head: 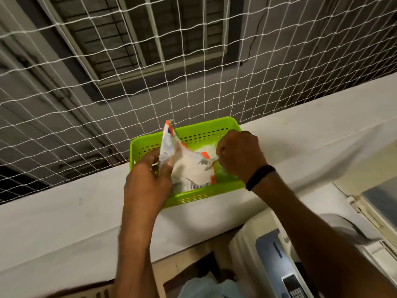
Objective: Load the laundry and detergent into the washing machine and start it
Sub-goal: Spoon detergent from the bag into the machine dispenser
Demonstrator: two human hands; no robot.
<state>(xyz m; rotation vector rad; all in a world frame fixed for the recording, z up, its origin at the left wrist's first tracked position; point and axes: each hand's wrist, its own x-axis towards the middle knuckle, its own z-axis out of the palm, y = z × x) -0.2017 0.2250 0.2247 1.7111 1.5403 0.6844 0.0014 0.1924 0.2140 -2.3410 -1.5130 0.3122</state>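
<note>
A white detergent packet (189, 166) with orange and blue print stands open in a bright green perforated basket (199, 130) on a white ledge. My left hand (148, 179) pinches the packet's left side and holds it upright. My right hand (238, 154), with a black band on the wrist, grips a small spoon-like handle at the packet's open mouth; its tip is hidden. White powder shows inside the packet. The washing machine (277, 254) sits below at the lower right, with its control panel partly behind my right forearm.
White netting (150, 72) closes off the opening just behind the ledge (64, 222). A dark wall and barred window lie beyond it. Pale cloth (206, 287) shows at the bottom edge. A window frame (369, 203) stands at the right.
</note>
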